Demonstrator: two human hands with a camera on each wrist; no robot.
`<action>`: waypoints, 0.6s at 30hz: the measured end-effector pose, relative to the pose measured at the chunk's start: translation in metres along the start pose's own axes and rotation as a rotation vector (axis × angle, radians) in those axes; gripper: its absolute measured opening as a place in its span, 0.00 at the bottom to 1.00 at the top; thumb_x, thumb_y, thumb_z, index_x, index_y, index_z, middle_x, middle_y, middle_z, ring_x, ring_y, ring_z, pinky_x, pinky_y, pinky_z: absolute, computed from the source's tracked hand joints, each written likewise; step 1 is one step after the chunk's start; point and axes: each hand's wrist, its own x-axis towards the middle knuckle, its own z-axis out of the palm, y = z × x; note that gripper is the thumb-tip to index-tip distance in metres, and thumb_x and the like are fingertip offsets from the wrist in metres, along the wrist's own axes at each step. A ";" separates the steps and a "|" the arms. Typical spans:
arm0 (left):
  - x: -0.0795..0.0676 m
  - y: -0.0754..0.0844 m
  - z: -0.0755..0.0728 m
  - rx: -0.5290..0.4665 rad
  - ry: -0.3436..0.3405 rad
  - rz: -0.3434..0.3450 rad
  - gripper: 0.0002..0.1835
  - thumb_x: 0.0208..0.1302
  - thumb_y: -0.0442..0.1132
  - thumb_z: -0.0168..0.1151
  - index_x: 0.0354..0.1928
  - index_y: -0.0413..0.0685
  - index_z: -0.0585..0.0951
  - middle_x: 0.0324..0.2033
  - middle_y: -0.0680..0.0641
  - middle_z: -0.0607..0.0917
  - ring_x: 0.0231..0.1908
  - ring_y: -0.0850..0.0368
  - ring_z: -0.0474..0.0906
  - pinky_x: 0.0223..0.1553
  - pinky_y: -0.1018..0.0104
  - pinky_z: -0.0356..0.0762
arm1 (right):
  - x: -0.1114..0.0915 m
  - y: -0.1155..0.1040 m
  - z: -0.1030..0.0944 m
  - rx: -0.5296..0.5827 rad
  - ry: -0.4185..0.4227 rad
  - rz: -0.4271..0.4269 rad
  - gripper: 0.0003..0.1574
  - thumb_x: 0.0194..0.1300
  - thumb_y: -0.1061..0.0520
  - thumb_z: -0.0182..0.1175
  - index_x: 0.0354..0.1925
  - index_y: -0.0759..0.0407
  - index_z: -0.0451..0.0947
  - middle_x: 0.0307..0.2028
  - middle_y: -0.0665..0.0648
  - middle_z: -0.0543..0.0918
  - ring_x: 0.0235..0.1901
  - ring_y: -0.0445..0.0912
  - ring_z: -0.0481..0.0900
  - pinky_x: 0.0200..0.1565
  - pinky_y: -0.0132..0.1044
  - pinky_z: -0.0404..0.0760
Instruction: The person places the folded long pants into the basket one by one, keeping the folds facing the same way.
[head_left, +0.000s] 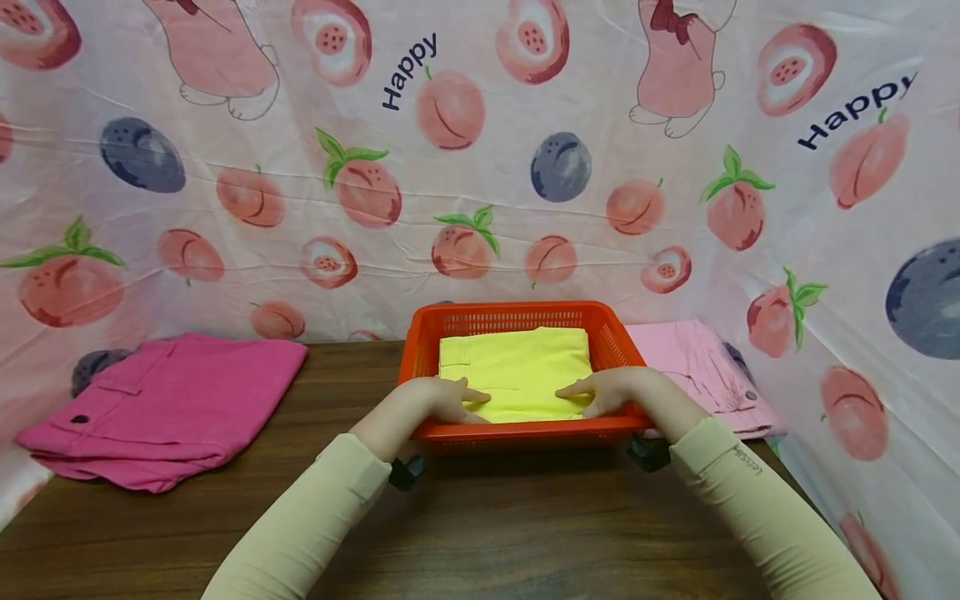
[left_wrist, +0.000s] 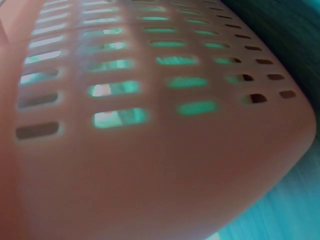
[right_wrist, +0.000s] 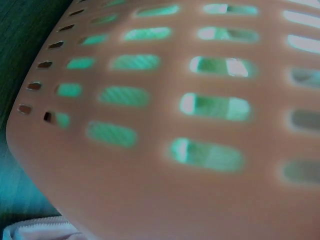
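In the head view a folded yellow garment [head_left: 525, 367] lies flat inside an orange-red plastic basket [head_left: 517, 431]. My left hand [head_left: 448, 398] reaches over the basket's front left corner, its extended fingers touching the garment's left side. From the front right, my right hand [head_left: 611, 390] does the same on the right side, index finger stretched over the cloth. Both palms are partly hidden. Close up, the slotted basket wall [left_wrist: 150, 165] fills most of the left wrist view. The right wrist view likewise shows the slotted wall [right_wrist: 125, 190], with green-tinted cloth behind the slots.
Folded magenta pants [head_left: 180, 400] with a dark button lie at the left of the brown wooden table [head_left: 480, 533]. A light pink folded garment [head_left: 697, 371] lies right of the basket, partly behind it. A fruit-printed curtain [head_left: 480, 167] hangs behind and along the sides.
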 end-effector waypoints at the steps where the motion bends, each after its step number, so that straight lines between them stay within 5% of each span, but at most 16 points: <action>1: 0.000 -0.001 0.000 -0.006 -0.003 -0.003 0.35 0.61 0.63 0.58 0.70 0.67 0.66 0.72 0.41 0.54 0.68 0.40 0.52 0.66 0.45 0.49 | 0.001 0.000 0.000 -0.003 -0.001 -0.006 0.37 0.65 0.46 0.60 0.70 0.49 0.64 0.66 0.62 0.67 0.64 0.59 0.61 0.64 0.58 0.55; 10: 0.003 -0.007 -0.001 -0.030 -0.016 0.030 0.35 0.61 0.63 0.57 0.70 0.63 0.66 0.72 0.40 0.54 0.69 0.43 0.52 0.67 0.46 0.48 | -0.001 -0.001 0.002 0.016 0.045 -0.046 0.37 0.66 0.46 0.59 0.70 0.52 0.63 0.65 0.64 0.67 0.63 0.59 0.63 0.64 0.58 0.56; 18: -0.003 -0.004 -0.002 -0.023 0.010 0.067 0.39 0.62 0.64 0.56 0.71 0.55 0.64 0.69 0.42 0.62 0.68 0.47 0.55 0.67 0.49 0.50 | -0.018 -0.002 0.004 0.074 0.233 -0.066 0.41 0.60 0.44 0.65 0.69 0.51 0.65 0.63 0.61 0.71 0.59 0.56 0.68 0.62 0.57 0.62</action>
